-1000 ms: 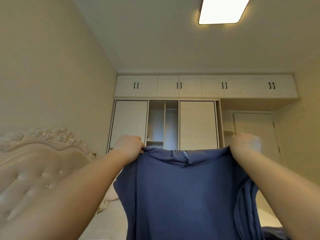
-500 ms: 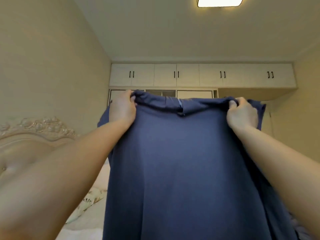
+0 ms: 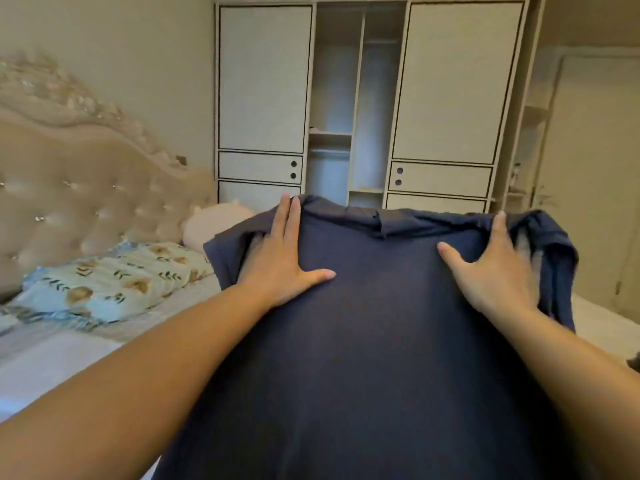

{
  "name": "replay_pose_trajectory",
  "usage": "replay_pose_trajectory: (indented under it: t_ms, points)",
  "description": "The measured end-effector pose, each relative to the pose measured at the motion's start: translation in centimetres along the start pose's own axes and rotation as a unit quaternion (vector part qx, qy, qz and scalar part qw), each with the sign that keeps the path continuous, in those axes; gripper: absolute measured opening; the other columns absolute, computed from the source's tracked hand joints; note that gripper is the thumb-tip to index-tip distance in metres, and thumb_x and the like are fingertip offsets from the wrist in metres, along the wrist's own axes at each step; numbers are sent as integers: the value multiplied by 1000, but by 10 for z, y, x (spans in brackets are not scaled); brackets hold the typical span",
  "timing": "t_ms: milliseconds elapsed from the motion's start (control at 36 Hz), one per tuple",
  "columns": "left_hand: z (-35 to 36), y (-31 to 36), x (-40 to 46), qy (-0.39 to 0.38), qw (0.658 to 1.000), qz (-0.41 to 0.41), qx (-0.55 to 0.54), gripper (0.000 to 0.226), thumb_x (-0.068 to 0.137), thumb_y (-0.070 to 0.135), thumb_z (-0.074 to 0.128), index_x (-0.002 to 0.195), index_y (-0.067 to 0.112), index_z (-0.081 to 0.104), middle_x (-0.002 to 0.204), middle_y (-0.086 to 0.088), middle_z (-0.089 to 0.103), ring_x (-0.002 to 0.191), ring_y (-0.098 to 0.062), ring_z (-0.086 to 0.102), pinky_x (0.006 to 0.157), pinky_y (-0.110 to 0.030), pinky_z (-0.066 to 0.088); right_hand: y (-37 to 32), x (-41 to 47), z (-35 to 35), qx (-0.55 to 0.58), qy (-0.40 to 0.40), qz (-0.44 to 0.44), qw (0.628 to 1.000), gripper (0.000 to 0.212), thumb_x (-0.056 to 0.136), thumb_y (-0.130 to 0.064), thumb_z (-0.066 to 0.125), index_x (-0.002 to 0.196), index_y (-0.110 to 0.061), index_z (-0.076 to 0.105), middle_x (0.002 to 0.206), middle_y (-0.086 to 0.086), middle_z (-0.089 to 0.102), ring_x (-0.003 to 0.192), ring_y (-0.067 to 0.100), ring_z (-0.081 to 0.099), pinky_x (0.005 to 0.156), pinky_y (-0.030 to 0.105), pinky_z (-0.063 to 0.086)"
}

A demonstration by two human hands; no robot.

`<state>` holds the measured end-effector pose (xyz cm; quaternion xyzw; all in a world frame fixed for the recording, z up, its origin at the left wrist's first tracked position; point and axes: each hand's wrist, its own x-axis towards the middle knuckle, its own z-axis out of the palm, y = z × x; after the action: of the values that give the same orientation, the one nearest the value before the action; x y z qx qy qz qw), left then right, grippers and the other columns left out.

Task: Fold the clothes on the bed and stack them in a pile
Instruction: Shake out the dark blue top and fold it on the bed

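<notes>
A dark navy shirt point(image 3: 363, 341) spreads out in front of me over the white bed point(image 3: 52, 358), with its collar at the far end. My left hand point(image 3: 280, 258) lies flat on the shirt's left shoulder, fingers straight and thumb spread. On the right shoulder my right hand point(image 3: 495, 271) presses with the thumb out. Its fingers reach into bunched fabric near the sleeve, and their tips are partly hidden. Both sleeves hang off the sides. The shirt's lower part runs out of the bottom of the view.
A patterned light-blue pillow point(image 3: 114, 282) and a pale plush cushion point(image 3: 214, 223) lie at the tufted headboard point(image 3: 69, 188) on the left. A white wardrobe point(image 3: 446, 84) with an open middle section stands behind the bed. A dark cloth point(image 3: 633, 362) shows at the right edge.
The shirt, held up high by its shoulders before, has come down in front of me. Both hands have changed from gripping the shoulders to lying flat on them. The view has tilted down.
</notes>
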<state>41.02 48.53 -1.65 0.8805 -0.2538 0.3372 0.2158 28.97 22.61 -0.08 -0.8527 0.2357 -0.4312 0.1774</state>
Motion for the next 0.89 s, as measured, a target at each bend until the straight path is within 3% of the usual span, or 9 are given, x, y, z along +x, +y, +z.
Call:
replay_pose_trajectory:
  t_ms: [83, 167, 278, 361, 472, 611, 889]
  points:
    - [73, -20, 44, -117, 991, -1, 71, 125, 71, 67, 67, 149, 23, -19, 155, 5, -31, 146, -27, 12, 114, -47, 18, 22, 39, 76, -94, -95, 24, 991, 109, 76, -76, 48, 152, -19, -5, 159, 11, 9, 147, 28, 1, 118, 46, -1]
    - [173, -31, 35, -216, 964, -71, 140, 113, 76, 54, 72, 152, 28, -7, 154, -1, -32, 146, -31, -12, 115, -57, 5, 61, 28, 167, -203, -229, 58, 950, 115, 74, -82, 44, 150, -19, -16, 160, 11, -8, 146, 33, -6, 117, 53, 0]
    - [293, -52, -47, -358, 912, -181, 90, 79, 90, 68, 36, 153, 34, 4, 159, 1, -17, 146, -31, -13, 113, -63, -3, 131, -46, 267, -233, -359, 96, 898, 98, 82, -79, 31, 151, -26, -13, 159, 10, -11, 146, 35, -7, 116, 56, 1]
    - [327, -80, -64, -334, 918, -190, 99, 75, 88, 75, 18, 151, 37, 8, 161, 2, -1, 147, -27, -2, 114, -59, -1, 162, -56, 296, -216, -371, 88, 899, 83, 87, -76, 20, 153, -29, 1, 161, 5, -5, 147, 30, -1, 117, 53, 2]
    - [332, -90, -62, -338, 923, -154, 101, 74, 87, 75, 16, 151, 37, 12, 161, 2, 6, 147, -27, 5, 115, -57, 3, 172, -48, 301, -231, -379, 54, 894, 75, 91, -71, 18, 153, -29, 7, 161, 3, -1, 147, 27, 1, 118, 51, 2]
    - [310, -80, -89, -359, 921, -122, 86, 71, 89, 73, 14, 151, 38, 9, 161, 4, 2, 148, -22, 0, 116, -52, -1, 179, -74, 281, -231, -391, 30, 890, 70, 93, -67, 15, 153, -31, 6, 161, 0, -3, 147, 25, 0, 118, 49, 2]
    - [219, -40, -192, -380, 916, -96, 85, 67, 91, 69, 11, 151, 38, 2, 161, 6, -5, 147, -18, -6, 116, -47, -4, 187, -171, 161, -226, -415, 40, 880, 64, 96, -62, 14, 152, -33, 1, 161, -4, -6, 147, 20, -5, 120, 44, 2]
